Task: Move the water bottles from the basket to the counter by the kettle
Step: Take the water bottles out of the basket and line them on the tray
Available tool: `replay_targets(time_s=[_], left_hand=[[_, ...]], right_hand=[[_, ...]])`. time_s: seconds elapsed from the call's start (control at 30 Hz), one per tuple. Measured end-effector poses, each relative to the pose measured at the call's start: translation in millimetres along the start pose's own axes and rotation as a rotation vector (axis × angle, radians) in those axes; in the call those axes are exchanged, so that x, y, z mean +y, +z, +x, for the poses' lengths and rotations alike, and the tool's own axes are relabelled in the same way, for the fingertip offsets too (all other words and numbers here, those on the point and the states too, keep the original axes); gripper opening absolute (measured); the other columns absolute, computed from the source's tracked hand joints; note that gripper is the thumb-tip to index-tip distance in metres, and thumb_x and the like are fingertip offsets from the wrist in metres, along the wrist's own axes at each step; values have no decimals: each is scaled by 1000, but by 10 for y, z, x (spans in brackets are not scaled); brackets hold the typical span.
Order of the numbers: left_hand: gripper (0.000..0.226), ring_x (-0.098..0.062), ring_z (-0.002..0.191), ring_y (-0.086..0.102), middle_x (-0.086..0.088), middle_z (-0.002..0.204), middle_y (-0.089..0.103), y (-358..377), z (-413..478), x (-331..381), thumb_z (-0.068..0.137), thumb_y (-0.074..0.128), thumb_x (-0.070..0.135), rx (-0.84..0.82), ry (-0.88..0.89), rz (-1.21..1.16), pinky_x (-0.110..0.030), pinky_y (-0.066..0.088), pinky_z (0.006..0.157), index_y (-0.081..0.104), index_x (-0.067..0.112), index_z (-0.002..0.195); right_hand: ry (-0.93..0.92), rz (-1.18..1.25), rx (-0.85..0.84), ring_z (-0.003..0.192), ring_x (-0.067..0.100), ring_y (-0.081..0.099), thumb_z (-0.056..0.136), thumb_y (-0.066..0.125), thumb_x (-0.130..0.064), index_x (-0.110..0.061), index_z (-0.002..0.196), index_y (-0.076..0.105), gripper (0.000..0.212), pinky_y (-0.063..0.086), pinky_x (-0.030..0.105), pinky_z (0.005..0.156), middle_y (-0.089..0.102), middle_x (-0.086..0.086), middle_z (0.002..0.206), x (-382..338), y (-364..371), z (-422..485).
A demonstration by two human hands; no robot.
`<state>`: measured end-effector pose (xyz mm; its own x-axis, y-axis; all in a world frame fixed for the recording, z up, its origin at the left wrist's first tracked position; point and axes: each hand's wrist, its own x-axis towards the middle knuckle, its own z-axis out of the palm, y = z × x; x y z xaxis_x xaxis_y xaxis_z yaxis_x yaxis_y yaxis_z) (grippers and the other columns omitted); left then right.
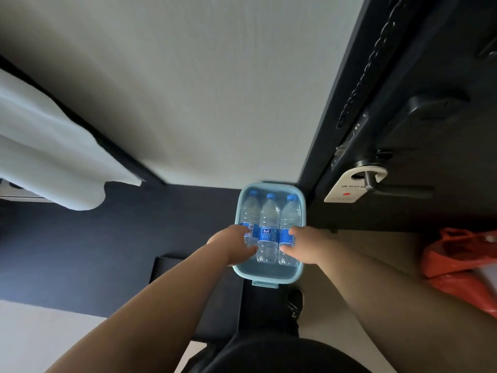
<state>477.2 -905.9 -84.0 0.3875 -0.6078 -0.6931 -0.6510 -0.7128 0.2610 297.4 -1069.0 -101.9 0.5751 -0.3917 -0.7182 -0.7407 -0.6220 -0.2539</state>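
A light blue basket (269, 274) stands on the floor by the wall and door. Inside lie three clear water bottles with blue caps and blue labels: the left bottle (250, 211), the middle bottle (268, 224) and the right bottle (290, 215), side by side. My left hand (231, 244) reaches into the basket and curls round the left bottle at its label. Around the right bottle's label, my right hand (304, 244) closes with thumb and fingers. The middle bottle is untouched. No kettle or counter is in view.
A dark door (403, 130) with a lever handle (387, 188) and a white hanging tag (349, 188) stands right of the basket. An orange plastic bag (462, 262) lies at the right. A white curtain (40, 146) hangs at the left. My shoe (294, 305) is just below the basket.
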Motion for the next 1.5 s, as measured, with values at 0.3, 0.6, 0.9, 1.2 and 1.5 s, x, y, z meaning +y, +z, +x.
replay_targets(time_s=[0.3, 0.6, 0.9, 1.2, 1.5], left_hand=[[67, -29, 123, 61, -3, 140, 61, 70, 244, 39, 88, 54, 53, -124, -30, 148, -43, 52, 95, 46, 26, 149], [55, -23, 90, 65, 0, 105, 66, 200, 442, 144, 86, 55, 51, -78, -168, -17, -38, 58, 80, 57, 16, 129], [111, -31, 121, 63, -13, 143, 58, 434, 599, 317, 91, 57, 66, -45, -294, -152, -41, 54, 86, 3, -1, 162], [87, -26, 91, 56, -13, 137, 58, 599, 777, 260, 97, 57, 52, -8, -393, -361, -36, 44, 65, 16, 3, 156], [68, -31, 90, 59, -16, 127, 63, 768, 942, 222, 105, 48, 49, 28, -462, -333, -41, 44, 71, 26, -1, 146]], right_hand=[[51, -107, 44, 102, 25, 60, 103, 54, -56, -15, 141, 51, 56, 40, 35, 73, 61, 8, 128, -90, 155, 192], [254, 117, 65, 104, 29, 71, 106, 54, -49, -12, 159, 34, 68, 51, 35, 68, 68, 11, 129, -250, 202, 300], [334, 229, 41, 128, 35, 63, 105, 58, -52, -13, 171, 6, 93, 56, 39, 85, 51, 19, 156, -435, 178, 332], [487, 477, 114, 124, 37, 65, 106, 58, -40, -6, 168, 13, 83, 61, 42, 89, 52, 20, 155, -486, 290, 485], [463, 703, 161, 143, 40, 50, 110, 52, -35, -9, 169, 4, 80, 53, 51, 109, 33, 20, 168, -411, 545, 603]])
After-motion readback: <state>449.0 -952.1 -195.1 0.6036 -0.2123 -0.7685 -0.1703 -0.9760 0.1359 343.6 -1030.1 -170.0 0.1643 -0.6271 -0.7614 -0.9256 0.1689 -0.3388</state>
